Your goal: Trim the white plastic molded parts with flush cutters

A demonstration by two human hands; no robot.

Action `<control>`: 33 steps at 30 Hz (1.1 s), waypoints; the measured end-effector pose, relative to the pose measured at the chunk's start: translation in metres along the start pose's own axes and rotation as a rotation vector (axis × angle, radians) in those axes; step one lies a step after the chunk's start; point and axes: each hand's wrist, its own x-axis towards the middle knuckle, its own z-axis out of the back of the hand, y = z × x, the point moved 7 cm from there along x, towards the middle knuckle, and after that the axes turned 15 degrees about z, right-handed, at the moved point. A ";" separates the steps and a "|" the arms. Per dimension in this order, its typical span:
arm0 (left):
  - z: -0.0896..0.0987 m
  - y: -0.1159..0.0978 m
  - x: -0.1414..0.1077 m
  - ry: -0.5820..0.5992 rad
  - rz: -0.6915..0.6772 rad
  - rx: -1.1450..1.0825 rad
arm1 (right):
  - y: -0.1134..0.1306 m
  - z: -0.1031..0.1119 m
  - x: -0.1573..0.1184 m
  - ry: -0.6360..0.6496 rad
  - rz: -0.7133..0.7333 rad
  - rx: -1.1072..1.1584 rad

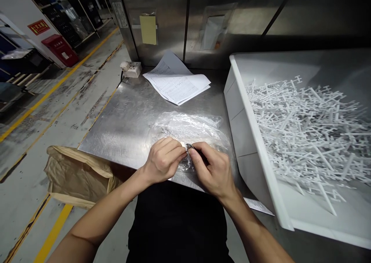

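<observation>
Over a steel desk [116,125], a dark tool [189,146] is being gripped by fingers of the right hand [215,171], its long axis slanting, its tip pointing up-left toward a white piece [183,144] being pinched by fingers of the left hand [164,159].

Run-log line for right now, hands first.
left hand: pinching small white part | right hand: holding dark tool | metal table: clear plastic bag under hands | white bin at right: white pieces
</observation>
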 end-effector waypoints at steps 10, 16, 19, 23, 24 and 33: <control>-0.003 -0.003 -0.003 -0.025 -0.045 0.096 | 0.005 0.001 0.001 0.008 0.052 -0.037; -0.004 -0.002 -0.004 -0.024 -0.052 0.094 | 0.005 0.001 0.000 0.010 0.065 -0.043; -0.004 -0.002 -0.005 -0.030 -0.060 0.103 | 0.005 0.000 0.000 0.010 0.079 -0.055; -0.004 -0.003 -0.005 -0.031 -0.062 0.106 | 0.007 0.000 0.000 0.008 0.106 -0.065; -0.004 -0.003 -0.005 -0.031 -0.063 0.107 | 0.007 0.000 0.001 0.009 0.114 -0.066; -0.005 -0.004 -0.006 -0.036 -0.077 0.122 | 0.009 0.003 0.001 0.006 0.159 -0.113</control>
